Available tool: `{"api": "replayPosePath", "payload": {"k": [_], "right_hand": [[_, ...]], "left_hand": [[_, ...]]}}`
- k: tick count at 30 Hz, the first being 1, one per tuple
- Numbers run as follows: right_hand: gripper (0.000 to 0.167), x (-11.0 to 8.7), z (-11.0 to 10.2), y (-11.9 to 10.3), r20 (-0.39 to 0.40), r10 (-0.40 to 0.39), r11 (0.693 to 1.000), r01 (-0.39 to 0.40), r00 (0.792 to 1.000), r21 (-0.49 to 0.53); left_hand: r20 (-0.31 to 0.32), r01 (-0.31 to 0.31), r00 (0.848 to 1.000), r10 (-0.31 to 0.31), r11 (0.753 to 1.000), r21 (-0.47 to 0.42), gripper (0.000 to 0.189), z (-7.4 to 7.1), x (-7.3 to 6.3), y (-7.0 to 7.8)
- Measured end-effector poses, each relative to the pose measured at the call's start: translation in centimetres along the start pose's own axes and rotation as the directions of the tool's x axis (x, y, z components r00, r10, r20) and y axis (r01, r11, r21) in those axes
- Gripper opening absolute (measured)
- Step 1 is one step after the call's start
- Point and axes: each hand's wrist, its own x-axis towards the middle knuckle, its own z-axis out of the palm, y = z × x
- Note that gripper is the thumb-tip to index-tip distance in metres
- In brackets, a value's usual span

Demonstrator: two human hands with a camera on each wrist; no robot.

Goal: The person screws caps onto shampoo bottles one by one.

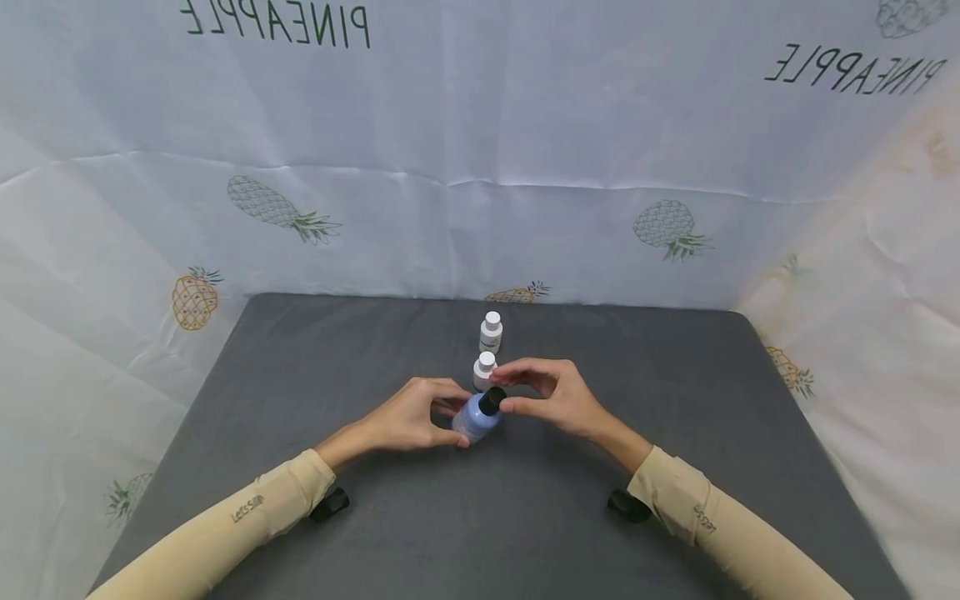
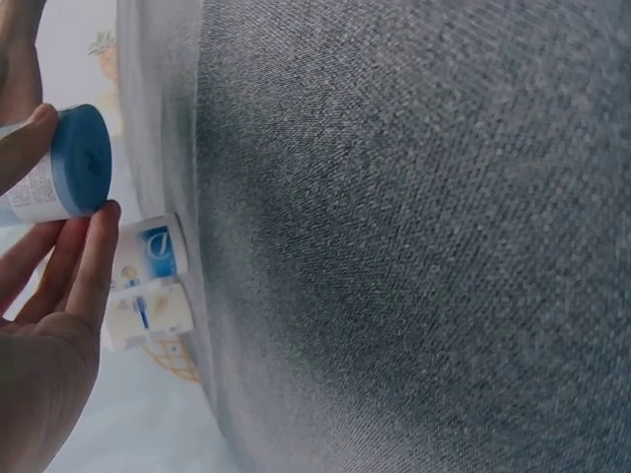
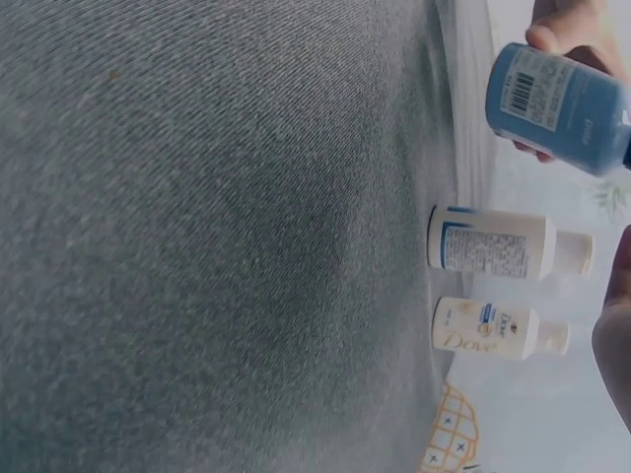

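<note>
My left hand (image 1: pixel 420 412) grips a blue bottle (image 1: pixel 474 419) with a black cap (image 1: pixel 492 401), thumb on the near side and fingers around the far side. The bottle is tilted, its cap leaning right. In the left wrist view the blue base of the bottle (image 2: pixel 87 163) shows above the table. My right hand (image 1: pixel 558 396) is at the cap, its thumb tip by the cap's right side and its bent fingers just beyond, with a gap between thumb and fingers. Only part of my right hand (image 3: pixel 616 335) shows in the right wrist view.
Two white bottles stand upright behind the blue one: a nearer bottle (image 1: pixel 483 372) and a farther Dove bottle (image 1: pixel 491 334). They stand on a dark grey table (image 1: pixel 360 342). A white curtain (image 1: pixel 450 233) with pineapple prints hangs along the table's back edge.
</note>
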Motion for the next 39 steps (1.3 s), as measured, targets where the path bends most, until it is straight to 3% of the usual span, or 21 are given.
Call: {"api": "replayPosePath", "payload": {"k": [18,26,39], "right_hand": [[0.034,-0.7,-0.3,0.1,-0.058,0.043,0.999,-0.043,0.997,-0.004],[0.033,-0.7,-0.2,0.2,-0.055,0.056,0.998,-0.055,0.997,0.006],[0.034,-0.7,0.1,0.3,-0.051,0.063,0.998,-0.062,0.997,0.025]], "left_hand": [[0.066,0.039,0.997,-0.038,0.999,-0.005,0.052,0.9,1.0,-1.4],[0.075,0.062,0.995,-0.062,0.998,-0.003,0.054,1.3,0.7,-1.8],[0.041,-0.031,0.999,0.027,0.992,0.119,0.055,1.3,0.2,-2.2]]}}
